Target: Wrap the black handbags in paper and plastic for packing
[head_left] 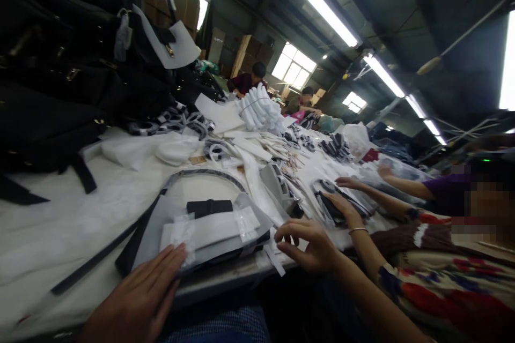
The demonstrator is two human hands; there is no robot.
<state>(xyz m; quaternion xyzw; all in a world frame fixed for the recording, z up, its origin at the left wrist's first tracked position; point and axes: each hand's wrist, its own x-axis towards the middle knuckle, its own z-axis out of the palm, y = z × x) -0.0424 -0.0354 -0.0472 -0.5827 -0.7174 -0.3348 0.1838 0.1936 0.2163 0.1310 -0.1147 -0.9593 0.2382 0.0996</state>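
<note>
A dark bag point(209, 208) lies on the white table point(44, 246), right at its near edge, in front of the person. Its long side runs from left to right, with the right end a little farther away than the left. Its round handle point(205, 172) points to the far side, and its bottom faces the near edge. A long dark strap point(96, 252) sticks out from the bag's left side and slants to the near left. White wrap point(213, 230) lies across the bag, with shiny clear bits near both ends of it. The left hand point(148, 284) is flat, with its fingers straight and close together. It rests on the near left part of the bag and grips nothing. The right hand point(308, 244) is half open, with bent fingers and a gap by the thumb, just past the bag's right end. It is blurry there, so I cannot tell if the fingertips touch the bag. A thin white strip point(276, 260) hangs at the table edge near that hand. On the right, a co-worker's hand point(346, 208) is on another dark thing. Black bags point(44, 118) sit in a big pile on the far left.
</note>
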